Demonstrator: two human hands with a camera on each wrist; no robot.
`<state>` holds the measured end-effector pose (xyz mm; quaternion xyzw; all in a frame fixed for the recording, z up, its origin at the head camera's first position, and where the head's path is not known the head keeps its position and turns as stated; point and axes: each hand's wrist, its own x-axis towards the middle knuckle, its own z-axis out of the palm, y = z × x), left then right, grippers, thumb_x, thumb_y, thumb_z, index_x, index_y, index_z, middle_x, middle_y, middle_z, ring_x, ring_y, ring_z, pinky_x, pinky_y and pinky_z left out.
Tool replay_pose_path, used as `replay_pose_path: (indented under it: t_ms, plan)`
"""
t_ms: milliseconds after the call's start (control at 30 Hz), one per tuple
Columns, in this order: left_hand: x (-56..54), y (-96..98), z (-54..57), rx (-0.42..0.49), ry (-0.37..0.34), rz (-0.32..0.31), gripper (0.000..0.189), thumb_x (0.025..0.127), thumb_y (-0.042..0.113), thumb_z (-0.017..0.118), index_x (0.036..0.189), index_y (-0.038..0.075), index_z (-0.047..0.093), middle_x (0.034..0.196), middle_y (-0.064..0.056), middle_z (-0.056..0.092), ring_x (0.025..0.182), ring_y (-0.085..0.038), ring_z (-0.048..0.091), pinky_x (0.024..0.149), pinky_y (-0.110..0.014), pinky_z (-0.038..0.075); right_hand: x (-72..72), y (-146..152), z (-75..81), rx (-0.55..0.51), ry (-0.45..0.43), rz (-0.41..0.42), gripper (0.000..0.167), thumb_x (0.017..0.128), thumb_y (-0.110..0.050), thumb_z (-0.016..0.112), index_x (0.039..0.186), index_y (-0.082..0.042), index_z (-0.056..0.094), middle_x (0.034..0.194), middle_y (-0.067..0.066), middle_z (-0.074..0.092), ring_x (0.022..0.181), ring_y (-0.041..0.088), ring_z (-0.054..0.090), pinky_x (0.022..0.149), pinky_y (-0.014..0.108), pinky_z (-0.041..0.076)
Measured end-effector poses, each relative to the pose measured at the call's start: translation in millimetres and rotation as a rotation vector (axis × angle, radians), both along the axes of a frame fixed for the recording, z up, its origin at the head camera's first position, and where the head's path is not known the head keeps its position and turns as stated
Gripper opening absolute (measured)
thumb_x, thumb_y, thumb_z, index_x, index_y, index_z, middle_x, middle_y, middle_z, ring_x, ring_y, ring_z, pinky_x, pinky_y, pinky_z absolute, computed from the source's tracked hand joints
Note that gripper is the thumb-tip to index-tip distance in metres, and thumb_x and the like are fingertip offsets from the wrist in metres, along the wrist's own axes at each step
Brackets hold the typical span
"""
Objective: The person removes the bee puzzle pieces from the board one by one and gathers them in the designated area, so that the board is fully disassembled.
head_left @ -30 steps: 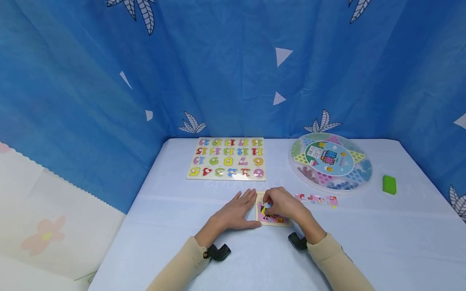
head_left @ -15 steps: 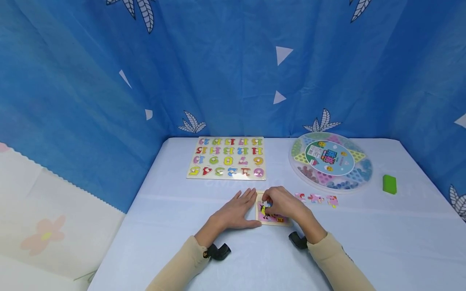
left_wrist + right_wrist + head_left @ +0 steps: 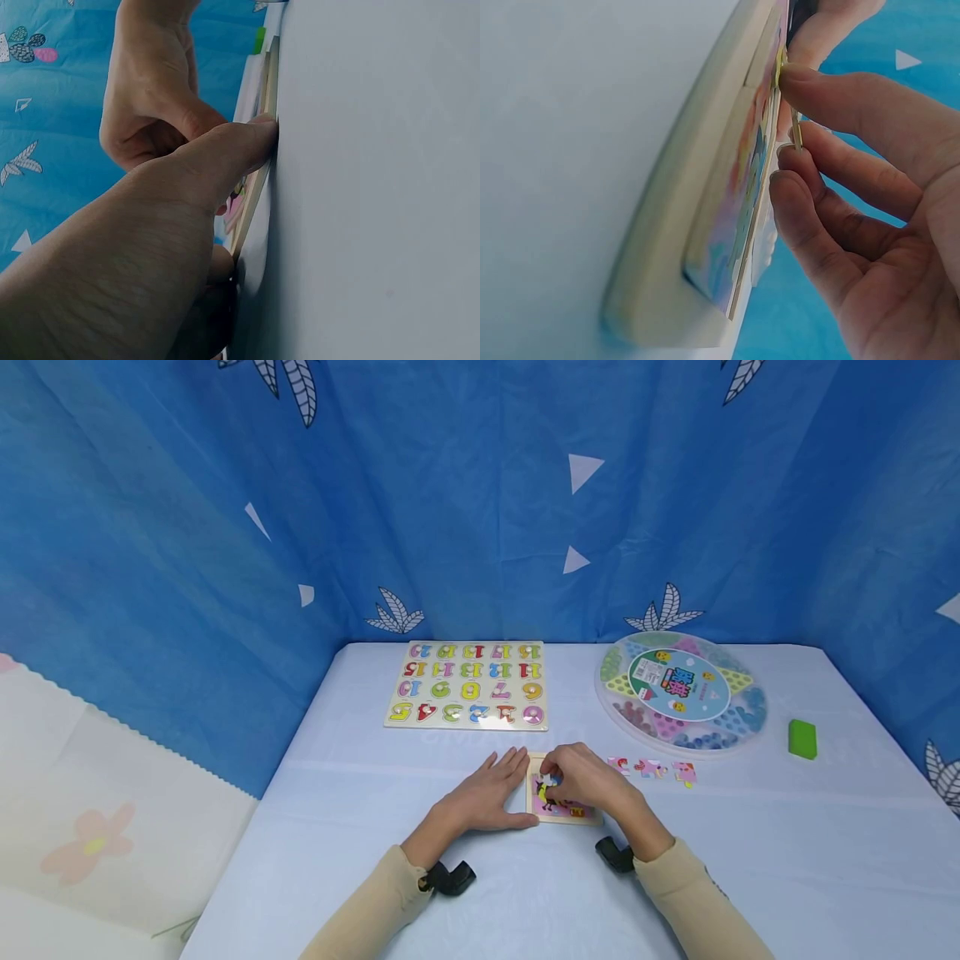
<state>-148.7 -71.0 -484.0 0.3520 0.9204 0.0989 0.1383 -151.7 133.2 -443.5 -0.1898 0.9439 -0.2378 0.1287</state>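
A small wooden jigsaw puzzle with a bee picture lies in its pale frame [image 3: 564, 822] at the table's middle. My left hand [image 3: 487, 797] rests at the frame's left side, fingers stretched forward and thumb at the lower left corner. In the left wrist view the left thumb [image 3: 255, 139] lies against the frame's edge. My right hand [image 3: 581, 777] is over the upper right of the picture, pinching a thin puzzle piece [image 3: 798, 133] seen edge-on in the right wrist view. The right hand hides part of the picture.
Loose pink puzzle pieces [image 3: 651, 769] lie in a row right of the frame. Behind stand a number board [image 3: 465, 685] and a round, clear-lidded box of beads [image 3: 678, 685]. A green block [image 3: 802, 739] lies at the right. A blue curtain [image 3: 495, 510] hangs behind the table.
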Motion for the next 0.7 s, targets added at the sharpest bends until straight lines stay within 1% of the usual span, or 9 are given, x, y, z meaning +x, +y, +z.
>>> replay_pose_path:
  t_ms: [300,500,700]
  plan:
    - [-0.3,0.3,-0.8,0.001,-0.012,0.000,0.099,0.088,0.070,0.049,0.157,0.009,0.013,0.165,-0.002,0.007,0.154,-0.016,0.004,0.126,-0.040,0.009,0.8,2.0,0.5,-0.032,-0.025,-0.016,0.026,0.075,-0.019,0.084,0.096,-0.008,0.074,0.084,-0.004,0.067,0.072,0.009,0.054,0.072,0.026,0.053]
    - [-0.6,-0.1,-1.4,-0.002,-0.004,0.001,0.099,0.088,0.070,0.048,0.157,0.009,0.013,0.165,-0.002,0.007,0.154,-0.016,0.004,0.126,-0.040,0.009,0.5,5.5,1.4,-0.058,-0.017,-0.014,0.025,0.074,-0.019,0.085,0.095,-0.009,0.074,0.082,-0.005,0.066,0.072,0.008,0.054,0.072,0.024,0.053]
    - [0.0,-0.8,-0.9,0.003,-0.007,0.004,0.099,0.088,0.071,0.048,0.157,0.009,0.013,0.165,-0.003,0.008,0.153,-0.017,0.005,0.126,-0.040,0.010,1.8,13.1,3.5,-0.086,0.013,0.003,0.024,0.074,-0.018,0.084,0.094,-0.008,0.074,0.082,-0.003,0.067,0.072,0.007,0.056,0.071,0.023,0.054]
